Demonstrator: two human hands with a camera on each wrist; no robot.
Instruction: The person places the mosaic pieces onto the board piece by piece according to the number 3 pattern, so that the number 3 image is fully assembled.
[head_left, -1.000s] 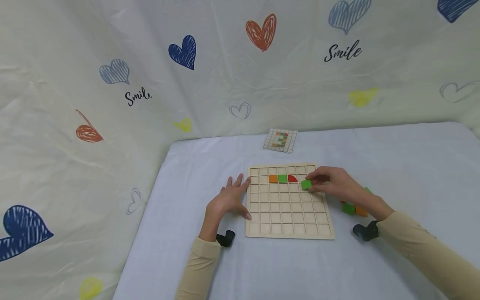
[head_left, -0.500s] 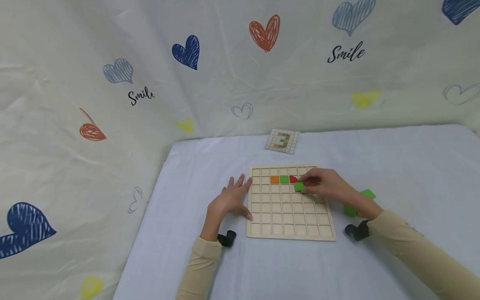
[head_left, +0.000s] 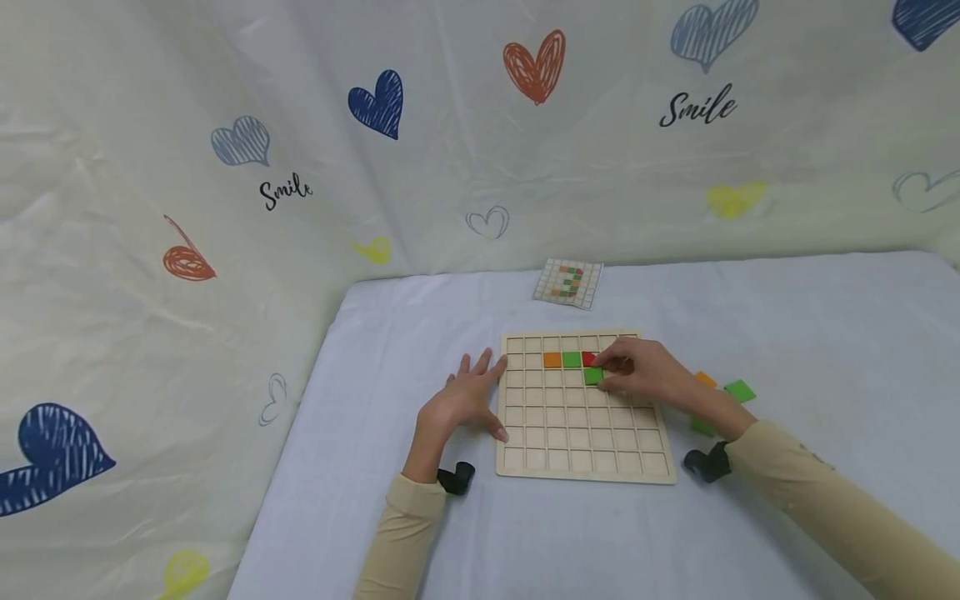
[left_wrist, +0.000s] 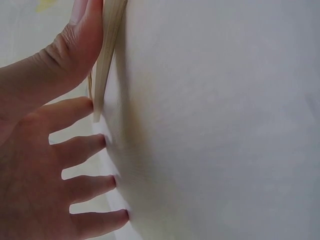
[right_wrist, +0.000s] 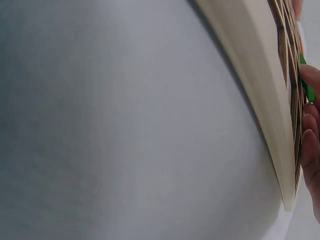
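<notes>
A wooden grid board (head_left: 540,461) lies flat on the white-covered table. One of its upper rows holds an orange square tile (head_left: 552,360), a green square tile (head_left: 572,359) and a red tile (head_left: 588,358), partly covered by fingers. My right hand (head_left: 647,372) pinches another green square tile (head_left: 593,377) at the cell just below the red one. That pinched tile shows as a green edge (right_wrist: 308,90) beside the thumb in the right wrist view. With fingers spread, my left hand (head_left: 461,402) touches the board's left edge; its thumb (left_wrist: 82,45) lies against the wood.
Behind the board lies a pattern card (head_left: 567,283) printed with a coloured grid design. Loose tiles, including a green one (head_left: 740,391) and an orange one (head_left: 706,379), lie right of the board, partly under my right forearm. A heart-printed cloth (head_left: 420,192) hangs behind the table.
My right hand has carried the green tile leftward across the board to the cell below the red tile. The left hand stays at the board's edge. The whole view has shifted slightly.
</notes>
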